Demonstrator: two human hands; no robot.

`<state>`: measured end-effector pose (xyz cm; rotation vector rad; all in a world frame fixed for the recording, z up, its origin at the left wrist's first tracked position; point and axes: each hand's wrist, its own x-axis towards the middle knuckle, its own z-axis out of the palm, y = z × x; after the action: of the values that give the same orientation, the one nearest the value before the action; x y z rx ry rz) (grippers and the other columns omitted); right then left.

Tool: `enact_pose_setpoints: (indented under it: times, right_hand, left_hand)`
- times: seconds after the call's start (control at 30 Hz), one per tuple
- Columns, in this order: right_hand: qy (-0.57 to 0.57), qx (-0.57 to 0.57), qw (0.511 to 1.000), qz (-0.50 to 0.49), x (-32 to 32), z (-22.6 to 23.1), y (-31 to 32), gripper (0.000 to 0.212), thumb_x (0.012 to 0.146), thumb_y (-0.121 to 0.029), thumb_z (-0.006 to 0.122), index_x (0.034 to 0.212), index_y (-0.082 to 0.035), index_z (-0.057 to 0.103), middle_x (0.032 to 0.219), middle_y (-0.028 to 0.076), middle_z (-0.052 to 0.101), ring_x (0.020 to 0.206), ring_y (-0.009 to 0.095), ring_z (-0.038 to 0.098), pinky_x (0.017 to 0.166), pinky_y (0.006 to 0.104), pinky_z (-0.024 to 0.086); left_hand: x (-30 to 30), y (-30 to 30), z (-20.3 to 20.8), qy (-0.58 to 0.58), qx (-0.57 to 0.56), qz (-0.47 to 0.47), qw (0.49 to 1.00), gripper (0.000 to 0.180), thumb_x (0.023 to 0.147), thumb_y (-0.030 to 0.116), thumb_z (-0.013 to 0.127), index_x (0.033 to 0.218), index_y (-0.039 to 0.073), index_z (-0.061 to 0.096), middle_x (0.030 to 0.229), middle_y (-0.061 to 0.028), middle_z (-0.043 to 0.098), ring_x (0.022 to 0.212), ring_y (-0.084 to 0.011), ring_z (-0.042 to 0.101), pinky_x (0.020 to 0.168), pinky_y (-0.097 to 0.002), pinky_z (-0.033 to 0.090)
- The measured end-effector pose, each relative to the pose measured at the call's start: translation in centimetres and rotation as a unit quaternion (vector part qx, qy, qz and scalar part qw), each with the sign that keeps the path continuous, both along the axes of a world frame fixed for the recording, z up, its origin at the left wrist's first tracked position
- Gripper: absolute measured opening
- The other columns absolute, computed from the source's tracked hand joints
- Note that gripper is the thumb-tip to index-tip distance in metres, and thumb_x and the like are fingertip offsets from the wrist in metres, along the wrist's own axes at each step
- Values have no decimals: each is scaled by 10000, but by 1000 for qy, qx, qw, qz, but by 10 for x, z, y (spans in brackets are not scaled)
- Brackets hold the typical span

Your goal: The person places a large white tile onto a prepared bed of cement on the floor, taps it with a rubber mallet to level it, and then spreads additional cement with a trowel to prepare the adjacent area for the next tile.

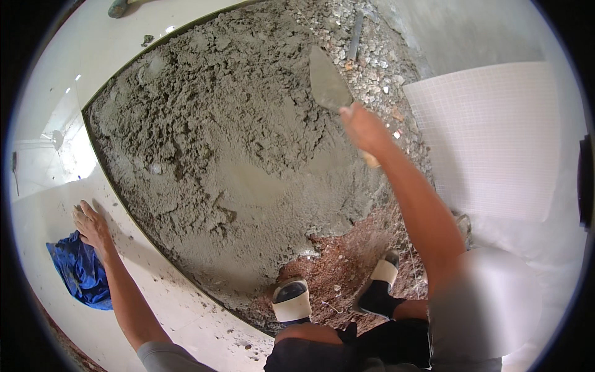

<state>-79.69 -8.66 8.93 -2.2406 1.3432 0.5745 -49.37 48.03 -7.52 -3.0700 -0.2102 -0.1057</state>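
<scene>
My right hand (364, 129) is wrapped round the wooden handle of a pointing trowel (326, 80). The trowel's grey, mortar-smeared blade points away from me over the far right part of the wet mortar bed (248, 180). The mortar is lumpy at the far side and smoother nearer my feet. On the left, my left hand (93, 226) leans on the pale glossy tile (149, 242), fingers stretched out and holding nothing. Right beside it, partly under the wrist, lies a crumpled, dirt-spotted blue cloth or bag (82, 270).
Broken rubble (378, 80) borders the mortar on the right, with a flat metal strip (356, 36) on it. A white gridded sheet (489, 139) leans at the right. My sandalled feet (292, 301) stand on reddish soil (347, 273). A tool handle (118, 8) shows at the far left.
</scene>
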Motion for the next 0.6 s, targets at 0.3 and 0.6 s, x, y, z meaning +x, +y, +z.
enact_pose_setpoints:
  times: [0.3, 0.6]
  right_hand:
    - [-174, 171, 884, -399, -18, 32, 67, 351, 932, -358, 537, 1037, -24, 515, 691, 67, 536, 481, 160, 538, 401, 315, 444]
    - [-373, 188, 780, -466, 150, -59, 75, 334, 914, -347, 530, 1009, -41, 436, 683, 69, 483, 511, 174, 502, 441, 361, 455]
  left_hand:
    - [-13, -26, 17, 10, 6, 24, 1000, 660, 956, 580, 287, 1463, 158, 301, 1531, -84, 256, 1414, -276, 211, 1081, -574, 179]
    - [-19, -29, 27, 29, -22, 38, 999, 664, 956, 561, 312, 1474, 148, 266, 1552, -73, 200, 1434, -266, 148, 1097, -575, 136]
